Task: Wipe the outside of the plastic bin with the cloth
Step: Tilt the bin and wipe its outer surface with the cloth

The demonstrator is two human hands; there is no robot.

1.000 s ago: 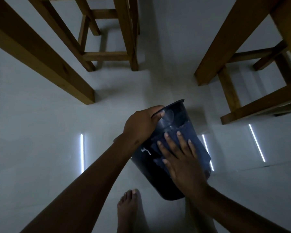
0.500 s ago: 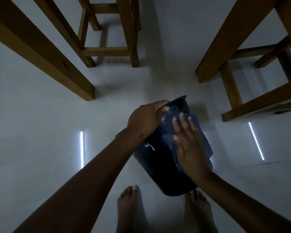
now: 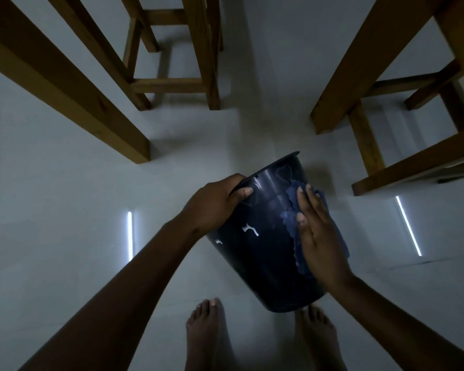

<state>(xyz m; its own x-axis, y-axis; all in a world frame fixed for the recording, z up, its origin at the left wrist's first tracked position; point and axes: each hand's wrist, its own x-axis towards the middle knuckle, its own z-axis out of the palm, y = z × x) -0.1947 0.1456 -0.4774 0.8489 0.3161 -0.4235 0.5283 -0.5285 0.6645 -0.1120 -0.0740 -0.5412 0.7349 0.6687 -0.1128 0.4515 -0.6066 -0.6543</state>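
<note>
Pale glossy floor [image 3: 65, 210] carries wooden furniture legs [image 3: 134, 145], two bare feet [image 3: 206, 328], and thin bright light reflections [image 3: 129, 234].

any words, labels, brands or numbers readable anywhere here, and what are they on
None: no readable text shows anywhere in this view.
The dark plastic bin bears only embossed heart outlines near its rim and a few white marks on its side, which are no letters or numbers.
The blue scallop-edged cloth under the right hand is plain where it shows.
The left hand grips the bin's rim; no label shows there.
</note>
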